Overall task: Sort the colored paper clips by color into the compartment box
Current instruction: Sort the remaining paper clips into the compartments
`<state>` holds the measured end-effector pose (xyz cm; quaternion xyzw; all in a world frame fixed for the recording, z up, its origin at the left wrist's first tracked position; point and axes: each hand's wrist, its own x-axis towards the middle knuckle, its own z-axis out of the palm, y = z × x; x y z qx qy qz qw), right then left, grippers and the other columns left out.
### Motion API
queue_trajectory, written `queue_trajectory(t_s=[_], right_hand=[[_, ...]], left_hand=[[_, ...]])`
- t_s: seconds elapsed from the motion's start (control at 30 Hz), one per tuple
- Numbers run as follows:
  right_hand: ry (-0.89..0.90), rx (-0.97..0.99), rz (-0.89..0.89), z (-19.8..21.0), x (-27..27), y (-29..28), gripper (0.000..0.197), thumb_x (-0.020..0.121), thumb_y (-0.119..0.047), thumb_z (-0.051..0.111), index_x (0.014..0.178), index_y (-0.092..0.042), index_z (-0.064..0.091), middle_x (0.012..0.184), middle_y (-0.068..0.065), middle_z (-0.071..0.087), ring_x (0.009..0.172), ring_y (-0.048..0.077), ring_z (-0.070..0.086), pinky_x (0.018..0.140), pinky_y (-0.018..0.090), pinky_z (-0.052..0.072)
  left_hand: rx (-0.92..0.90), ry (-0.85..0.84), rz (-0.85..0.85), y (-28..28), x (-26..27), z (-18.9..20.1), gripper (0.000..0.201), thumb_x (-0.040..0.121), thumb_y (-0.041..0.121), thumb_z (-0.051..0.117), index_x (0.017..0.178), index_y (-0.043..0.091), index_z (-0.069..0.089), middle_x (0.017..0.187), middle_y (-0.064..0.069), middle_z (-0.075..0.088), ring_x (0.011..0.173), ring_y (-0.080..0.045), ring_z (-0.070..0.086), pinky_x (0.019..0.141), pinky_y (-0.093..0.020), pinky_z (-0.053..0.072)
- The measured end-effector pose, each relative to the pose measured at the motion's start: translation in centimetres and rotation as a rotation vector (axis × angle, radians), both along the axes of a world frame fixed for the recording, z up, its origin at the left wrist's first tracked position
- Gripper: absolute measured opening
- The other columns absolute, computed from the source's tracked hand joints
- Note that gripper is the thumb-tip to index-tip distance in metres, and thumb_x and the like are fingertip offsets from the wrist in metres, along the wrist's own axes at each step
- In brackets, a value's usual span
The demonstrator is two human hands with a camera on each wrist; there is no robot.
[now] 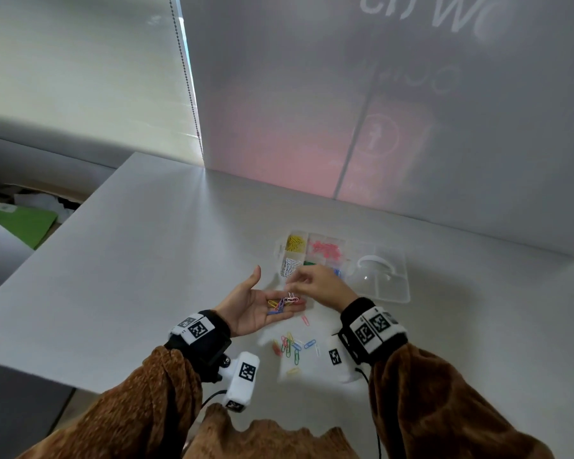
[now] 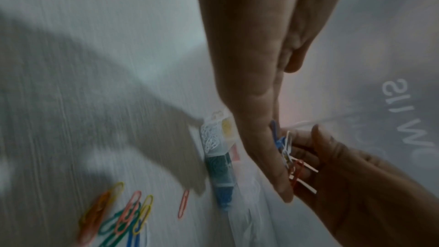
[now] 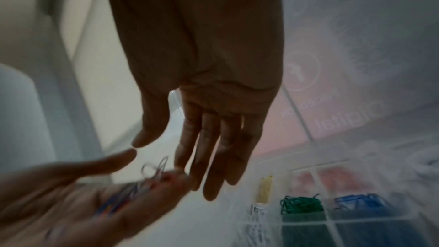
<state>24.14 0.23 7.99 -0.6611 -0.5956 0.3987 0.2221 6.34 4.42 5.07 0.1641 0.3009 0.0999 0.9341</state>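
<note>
My left hand (image 1: 272, 293) lies palm up above the table, fingers straight, carrying several mixed clips (image 1: 284, 304) on its fingers. My right hand (image 1: 294, 286) reaches over from the right, and its straight fingertips touch that small heap; the thumb stands apart. The right wrist view shows the right hand (image 3: 166, 157) above the clips (image 3: 152, 172) on the left hand (image 3: 106, 185). Just behind the hands stands the clear compartment box (image 1: 279, 250), with yellow, pink, white, green and blue clips in separate cells. Loose clips (image 1: 292, 347) lie on the table near me.
The box's clear lid (image 1: 391, 286) lies open to the right of the cells. One pink clip (image 1: 305, 320) lies alone between the hands and the loose pile. The white table's left edge (image 1: 63, 226) drops off; a wall rises right behind the box.
</note>
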Motion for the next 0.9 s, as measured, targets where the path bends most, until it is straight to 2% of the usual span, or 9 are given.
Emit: queue_trajectory(t_s=[0.1,0.23,0.37,0.47,0.57,0.67,0.73,0.8,0.9], right_hand=[[-0.047,0.052,-0.050,-0.1,-0.4,-1.3,0.018,0.075,-0.015,0.073,0.087,-0.003,0.065,0.078,-0.003,0.061,0.068,0.002,0.054,0.062,0.005,0.041],[-0.089,0.093,-0.052,-0.7,-0.7,-2.0,0.010,0.076,-0.012,0.070,0.081,-0.011,0.061,0.071,-0.003,0.066,0.070,0.013,0.066,0.070,0.034,0.054],[-0.215,0.112,0.025,-1.3,-0.9,-2.0,0.010,0.076,-0.004,0.063,0.080,-0.012,0.057,0.079,0.006,0.066,0.074,0.023,0.063,0.071,0.043,0.052],[-0.155,0.108,-0.024,-1.4,-0.9,-1.7,0.008,0.076,-0.003,0.063,0.076,-0.011,0.060,0.076,0.006,0.067,0.073,0.021,0.065,0.070,0.040,0.054],[0.195,0.057,-0.167,-1.0,-0.5,-1.5,0.008,0.076,-0.003,0.069,0.078,-0.008,0.063,0.075,0.005,0.066,0.071,0.014,0.065,0.069,0.024,0.054],[0.532,0.015,-0.376,-0.9,0.1,-0.9,0.009,0.080,-0.001,0.066,0.086,-0.003,0.059,0.075,0.006,0.066,0.064,0.012,0.065,0.061,0.020,0.054],[0.539,0.017,-0.472,-1.1,0.4,0.1,0.008,0.084,0.003,0.061,0.084,-0.004,0.056,0.073,0.009,0.065,0.053,0.010,0.061,0.052,0.019,0.051],[0.449,0.011,-0.510,-1.8,0.7,1.7,0.015,0.085,0.006,0.056,0.079,-0.007,0.053,0.072,0.010,0.062,0.051,0.012,0.057,0.048,0.018,0.049],[0.365,-0.035,-0.550,-3.3,0.9,4.4,0.017,0.088,0.006,0.051,0.078,-0.008,0.052,0.087,0.018,0.064,0.067,0.022,0.062,0.060,0.023,0.055]], left_hand=[[-0.013,-0.010,0.000,0.0,0.5,0.0,0.093,0.085,0.066,0.031,0.117,-0.018,0.053,0.127,-0.034,0.050,0.114,-0.041,0.057,0.087,-0.038,0.055],[-0.046,-0.030,-0.006,-0.3,0.9,0.1,0.095,0.087,0.067,0.027,0.104,-0.020,0.060,0.109,-0.031,0.062,0.098,-0.038,0.065,0.086,-0.040,0.055],[-0.054,-0.025,-0.035,-0.5,0.9,0.0,0.097,0.086,0.069,0.028,0.103,-0.021,0.060,0.104,-0.032,0.062,0.093,-0.038,0.066,0.087,-0.038,0.052],[-0.037,-0.016,-0.051,-0.4,0.8,-0.1,0.098,0.085,0.070,0.027,0.105,-0.020,0.060,0.110,-0.033,0.061,0.101,-0.039,0.064,0.089,-0.037,0.052],[-0.034,-0.013,-0.062,-0.3,0.6,0.1,0.098,0.083,0.071,0.030,0.116,-0.019,0.054,0.128,-0.036,0.048,0.114,-0.039,0.057,0.092,-0.036,0.052],[-0.042,-0.005,-0.053,-0.1,0.3,0.1,0.100,0.081,0.070,0.032,0.124,-0.019,0.045,0.133,-0.037,0.043,0.109,-0.037,0.060,0.093,-0.036,0.049],[-0.048,-0.002,-0.039,-0.1,0.2,-0.1,0.099,0.082,0.070,0.033,0.123,-0.019,0.046,0.133,-0.036,0.044,0.112,-0.037,0.058,0.095,-0.036,0.048],[-0.063,-0.003,-0.015,0.0,0.0,-0.3,0.098,0.084,0.069,0.032,0.121,-0.020,0.049,0.133,-0.035,0.044,0.120,-0.038,0.053,0.098,-0.037,0.046],[-0.074,0.007,0.023,0.1,-0.4,-0.8,0.096,0.085,0.068,0.031,0.121,-0.020,0.049,0.134,-0.033,0.045,0.124,-0.038,0.048,0.099,-0.038,0.044]])
